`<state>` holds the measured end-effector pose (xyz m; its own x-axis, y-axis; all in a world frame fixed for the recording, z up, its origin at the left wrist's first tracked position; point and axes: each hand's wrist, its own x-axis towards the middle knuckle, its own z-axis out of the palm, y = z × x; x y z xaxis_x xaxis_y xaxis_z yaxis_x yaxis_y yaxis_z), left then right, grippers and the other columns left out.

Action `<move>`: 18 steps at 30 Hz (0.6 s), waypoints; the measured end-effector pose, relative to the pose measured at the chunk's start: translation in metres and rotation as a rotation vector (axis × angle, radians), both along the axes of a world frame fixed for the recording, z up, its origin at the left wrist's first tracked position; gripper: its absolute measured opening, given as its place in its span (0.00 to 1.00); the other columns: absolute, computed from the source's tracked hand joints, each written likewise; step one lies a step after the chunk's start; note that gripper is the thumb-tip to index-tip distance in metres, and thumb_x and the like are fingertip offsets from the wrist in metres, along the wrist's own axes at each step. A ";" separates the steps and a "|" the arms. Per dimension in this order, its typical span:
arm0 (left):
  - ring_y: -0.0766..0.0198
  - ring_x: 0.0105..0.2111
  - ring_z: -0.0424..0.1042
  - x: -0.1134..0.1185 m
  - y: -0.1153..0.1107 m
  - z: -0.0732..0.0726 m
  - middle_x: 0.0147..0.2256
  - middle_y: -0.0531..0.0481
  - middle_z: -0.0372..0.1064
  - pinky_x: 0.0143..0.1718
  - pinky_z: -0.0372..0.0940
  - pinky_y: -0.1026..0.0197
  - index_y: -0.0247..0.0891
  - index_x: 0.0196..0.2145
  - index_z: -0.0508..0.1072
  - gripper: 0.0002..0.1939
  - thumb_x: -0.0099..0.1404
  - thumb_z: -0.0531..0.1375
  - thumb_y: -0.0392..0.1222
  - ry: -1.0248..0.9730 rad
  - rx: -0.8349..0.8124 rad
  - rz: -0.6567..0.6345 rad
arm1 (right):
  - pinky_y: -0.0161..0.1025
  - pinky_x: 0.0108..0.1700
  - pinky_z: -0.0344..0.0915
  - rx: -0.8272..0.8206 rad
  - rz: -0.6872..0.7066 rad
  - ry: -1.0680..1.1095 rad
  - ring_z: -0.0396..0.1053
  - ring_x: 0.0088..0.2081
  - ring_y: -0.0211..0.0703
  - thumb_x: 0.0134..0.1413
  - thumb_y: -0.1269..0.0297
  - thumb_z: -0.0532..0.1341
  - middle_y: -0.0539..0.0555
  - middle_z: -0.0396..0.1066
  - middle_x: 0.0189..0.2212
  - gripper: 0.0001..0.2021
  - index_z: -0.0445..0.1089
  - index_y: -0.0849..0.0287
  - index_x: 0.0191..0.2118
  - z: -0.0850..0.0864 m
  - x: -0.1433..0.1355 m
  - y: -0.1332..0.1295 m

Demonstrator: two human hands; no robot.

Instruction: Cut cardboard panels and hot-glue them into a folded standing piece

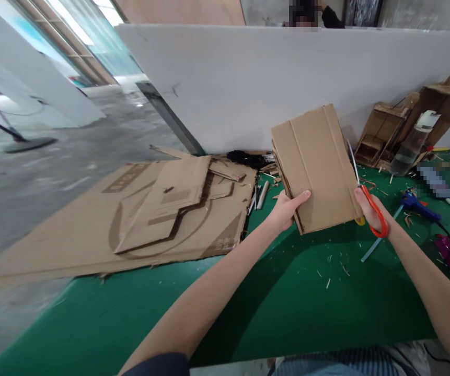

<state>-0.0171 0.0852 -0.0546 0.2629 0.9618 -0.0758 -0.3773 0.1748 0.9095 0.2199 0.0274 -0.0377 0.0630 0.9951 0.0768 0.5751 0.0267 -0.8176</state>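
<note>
A stack of rectangular cardboard pieces (316,169) is raised above the green table, its broad face toward me. My left hand (286,210) grips its lower left edge, thumb on the front and fingers behind. At the lower right corner, my right hand (369,209) holds scissors with orange handles (383,225) and also touches the cardboard. The scissor blades point up along the stack's right edge. Whether the blades are fully closed is hard to tell.
Large cardboard sheets (181,209) cover the left of the green table (326,313). A white partition (248,83) stands behind. To the right are a bottle (408,146), a phone (436,180), a blue glue gun (420,206) and a cardboard structure (381,130). A person is beyond the partition.
</note>
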 end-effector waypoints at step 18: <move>0.49 0.46 0.75 -0.001 0.003 -0.009 0.44 0.40 0.76 0.51 0.68 0.45 0.36 0.41 0.76 0.23 0.46 0.72 0.44 0.001 -0.040 0.013 | 0.39 0.24 0.67 -0.054 -0.009 0.188 0.68 0.22 0.44 0.51 0.32 0.51 0.55 0.67 0.17 0.31 0.64 0.57 0.20 -0.012 -0.002 0.003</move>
